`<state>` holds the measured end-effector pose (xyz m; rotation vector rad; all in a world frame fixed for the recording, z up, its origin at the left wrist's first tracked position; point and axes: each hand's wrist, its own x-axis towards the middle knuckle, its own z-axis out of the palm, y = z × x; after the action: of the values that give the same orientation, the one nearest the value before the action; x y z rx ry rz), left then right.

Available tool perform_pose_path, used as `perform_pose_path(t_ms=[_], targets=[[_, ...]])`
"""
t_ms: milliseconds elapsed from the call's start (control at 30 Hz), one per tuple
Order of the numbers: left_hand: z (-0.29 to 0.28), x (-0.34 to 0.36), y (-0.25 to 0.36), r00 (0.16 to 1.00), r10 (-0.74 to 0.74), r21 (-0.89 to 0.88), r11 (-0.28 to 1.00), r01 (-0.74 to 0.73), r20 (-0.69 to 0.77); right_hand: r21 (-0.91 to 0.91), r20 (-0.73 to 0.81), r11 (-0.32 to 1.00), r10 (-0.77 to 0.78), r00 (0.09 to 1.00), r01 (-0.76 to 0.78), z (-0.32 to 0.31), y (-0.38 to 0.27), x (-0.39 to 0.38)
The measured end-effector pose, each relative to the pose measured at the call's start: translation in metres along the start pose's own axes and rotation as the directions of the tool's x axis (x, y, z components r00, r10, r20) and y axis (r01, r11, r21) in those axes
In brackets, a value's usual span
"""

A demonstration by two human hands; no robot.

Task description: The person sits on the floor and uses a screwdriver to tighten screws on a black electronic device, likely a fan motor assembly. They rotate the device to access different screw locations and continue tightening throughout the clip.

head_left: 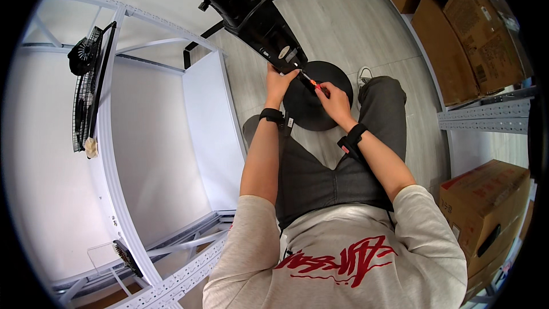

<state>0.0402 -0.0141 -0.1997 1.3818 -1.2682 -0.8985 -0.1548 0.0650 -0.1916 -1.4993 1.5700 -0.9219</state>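
Note:
A tall black plastic housing [260,26], which looks like the body of a stand fan, leans up toward the far left. Below its near end lies a round black base [311,111] on the floor. My left hand [278,84] is wrapped round the housing's lower end, its thumb near the edge. In my right hand [336,104] a screwdriver [315,84] with a red handle is pinched between the fingers. Its shaft points up and left to the housing's end, close to my left thumb; whether the tip sits in a screw is too small to tell.
A white metal rack [108,154] stands at the left, with a black wire fan grille [86,103] on it. Cardboard boxes [446,51] fill the shelves on the right, and another carton [486,206] stands nearer. Grey wood-look floor [331,23] lies ahead.

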Motion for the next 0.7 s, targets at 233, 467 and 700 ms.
perform_pose_path(t_ms=[233,467,700], targets=[[-0.0014,-0.0003,0.0011,0.999,-0.016,0.011,1.000,0.016,0.030,-0.016,-0.033,0.999,0.041,0.999,-0.041,-0.0005,-0.0025,-0.0015],[-0.0060,0.0018,-0.0036,0.998,-0.010,0.015,1.000,0.009,0.062,-0.051,0.006,0.996,0.079,0.997,-0.079,-0.0050,-0.0078,0.0015],[-0.0039,0.0029,-0.0048,1.000,-0.006,-0.034,0.999,0.007,0.024,-0.063,0.009,0.994,0.086,0.996,-0.086,-0.0044,-0.0063,0.0031]])
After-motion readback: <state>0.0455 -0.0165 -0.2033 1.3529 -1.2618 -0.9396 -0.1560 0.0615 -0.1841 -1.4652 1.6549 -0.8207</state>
